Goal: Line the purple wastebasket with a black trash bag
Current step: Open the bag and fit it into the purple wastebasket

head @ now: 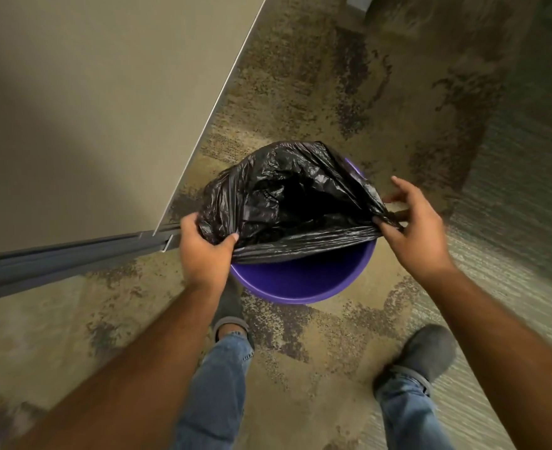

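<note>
Bag half-seated on bin, near edge not yet hooked.

Purple wastebasket (pixel 303 280) on carpet beside grey panel (pixel 73 108). Black trash bag (pixel 287 193) open, draped over wastebasket's far rim; near hem stretched across the mouth, near rim bare. Left hand (pixel 203 251) grip clenched on hem at wastebasket's left; right hand (pixel 414 228) pinching hem at its right. Remaining, likely: pull hem over near rim, push bag down.

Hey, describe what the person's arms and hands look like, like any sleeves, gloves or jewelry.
Both forearms are bare from the frame edge to the wrist, no sleeves in view. The left hand and right hand are ungloved, and no watch, bracelet or ring shows on either.
</note>
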### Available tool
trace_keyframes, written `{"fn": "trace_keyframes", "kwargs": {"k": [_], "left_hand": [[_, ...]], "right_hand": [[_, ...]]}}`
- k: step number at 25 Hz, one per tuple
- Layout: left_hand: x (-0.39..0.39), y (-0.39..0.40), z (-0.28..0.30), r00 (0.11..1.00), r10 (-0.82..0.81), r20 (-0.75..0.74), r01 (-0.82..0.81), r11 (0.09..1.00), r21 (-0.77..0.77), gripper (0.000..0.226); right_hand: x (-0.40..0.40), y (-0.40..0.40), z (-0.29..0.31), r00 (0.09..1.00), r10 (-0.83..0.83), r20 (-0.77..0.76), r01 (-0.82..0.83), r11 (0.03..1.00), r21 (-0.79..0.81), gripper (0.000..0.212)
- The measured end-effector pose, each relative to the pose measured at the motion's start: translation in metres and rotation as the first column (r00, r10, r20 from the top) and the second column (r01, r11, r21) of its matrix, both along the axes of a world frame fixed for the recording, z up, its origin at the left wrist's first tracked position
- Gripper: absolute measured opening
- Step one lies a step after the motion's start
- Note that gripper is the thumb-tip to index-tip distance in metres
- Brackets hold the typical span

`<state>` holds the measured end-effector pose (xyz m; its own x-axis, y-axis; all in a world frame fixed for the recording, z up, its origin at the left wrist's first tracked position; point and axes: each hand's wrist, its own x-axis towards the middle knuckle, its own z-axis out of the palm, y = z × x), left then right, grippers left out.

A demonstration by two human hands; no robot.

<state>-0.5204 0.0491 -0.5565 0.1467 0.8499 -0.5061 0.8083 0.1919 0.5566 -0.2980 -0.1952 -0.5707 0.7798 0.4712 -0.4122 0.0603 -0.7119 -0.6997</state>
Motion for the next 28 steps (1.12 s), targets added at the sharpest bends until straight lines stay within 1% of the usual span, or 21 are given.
{"fn": "trace_keyframes", "kwargs": {"k": [2,3,5,7,8,10,13,14,16,18,19,20,22,23,25,26,27,28], "left_hand": [[-0.009,-0.009,0.001,1.000,0.011,0.004,-0.011,1.000,-0.022,0.057],[-0.014,-0.014,0.000,1.000,0.027,0.014,-0.027,0.998,-0.050,0.053],[-0.024,-0.022,-0.001,0.994,0.107,0.027,-0.103,0.987,-0.121,0.047],[-0.033,-0.029,0.000,0.970,0.243,0.022,-0.231,0.942,-0.244,0.040],[-0.038,-0.033,0.001,0.952,0.305,0.020,-0.283,0.904,-0.321,0.037],[-0.051,-0.040,0.000,0.926,0.377,0.016,-0.328,0.825,-0.461,0.034],[-0.068,-0.051,-0.004,0.891,0.451,0.043,-0.346,0.739,-0.578,0.037],[-0.072,-0.055,-0.006,0.880,0.471,0.050,-0.355,0.726,-0.589,0.037],[-0.074,-0.065,-0.008,0.859,0.508,0.058,-0.385,0.717,-0.582,0.034],[-0.071,-0.073,-0.009,0.844,0.530,0.089,-0.399,0.729,-0.556,0.029],[-0.069,-0.075,-0.010,0.837,0.536,0.114,-0.400,0.740,-0.541,0.027],[-0.067,-0.075,-0.009,0.829,0.542,0.137,-0.405,0.751,-0.521,0.024],[-0.063,-0.074,-0.011,0.835,0.532,0.141,-0.421,0.783,-0.458,0.018],[-0.062,-0.074,-0.012,0.857,0.504,0.112,-0.417,0.804,-0.423,0.017],[-0.059,-0.077,-0.011,0.893,0.450,0.027,-0.399,0.817,-0.417,0.017],[-0.057,-0.081,-0.009,0.888,0.459,-0.008,-0.414,0.793,-0.447,0.019],[-0.055,-0.086,-0.008,0.869,0.493,-0.037,-0.446,0.751,-0.488,0.019],[-0.053,-0.092,-0.007,0.842,0.535,-0.065,-0.485,0.699,-0.526,0.018]], "right_hand": [[-0.003,-0.005,-0.004,0.985,-0.139,-0.104,0.147,0.986,0.078,0.053],[-0.004,-0.007,-0.006,0.953,-0.231,-0.196,0.257,0.959,0.121,0.044],[-0.004,-0.012,-0.010,0.864,-0.350,-0.363,0.426,0.891,0.155,0.038],[-0.005,-0.018,-0.014,0.805,-0.380,-0.455,0.482,0.867,0.129,0.039],[-0.006,-0.020,-0.015,0.796,-0.378,-0.473,0.477,0.873,0.106,0.037],[-0.004,-0.023,-0.015,0.812,-0.344,-0.471,0.419,0.906,0.061,0.035],[0.003,-0.020,-0.016,0.853,-0.276,-0.442,0.296,0.955,-0.026,0.033],[0.005,-0.018,-0.016,0.885,-0.235,-0.401,0.232,0.971,-0.056,0.033],[0.006,-0.013,-0.019,0.952,-0.147,-0.269,0.113,0.984,-0.138,0.034],[0.003,-0.004,-0.020,0.984,-0.069,-0.166,0.033,0.977,-0.210,0.031],[0.002,0.000,-0.020,0.983,-0.072,-0.167,0.036,0.977,-0.208,0.030],[0.000,0.003,-0.022,0.971,-0.108,-0.211,0.071,0.982,-0.177,0.031],[-0.002,0.008,-0.021,0.915,-0.193,-0.355,0.172,0.981,-0.089,0.034],[-0.003,0.009,-0.019,0.885,-0.213,-0.414,0.209,0.976,-0.055,0.034],[-0.004,0.006,-0.012,0.857,-0.221,-0.466,0.237,0.971,-0.024,0.035],[-0.005,0.002,-0.008,0.871,-0.203,-0.448,0.217,0.976,-0.020,0.037],[-0.007,-0.004,-0.004,0.907,-0.164,-0.388,0.165,0.986,-0.033,0.042],[-0.009,-0.010,-0.002,0.949,-0.111,-0.295,0.097,0.993,-0.061,0.048]]}}
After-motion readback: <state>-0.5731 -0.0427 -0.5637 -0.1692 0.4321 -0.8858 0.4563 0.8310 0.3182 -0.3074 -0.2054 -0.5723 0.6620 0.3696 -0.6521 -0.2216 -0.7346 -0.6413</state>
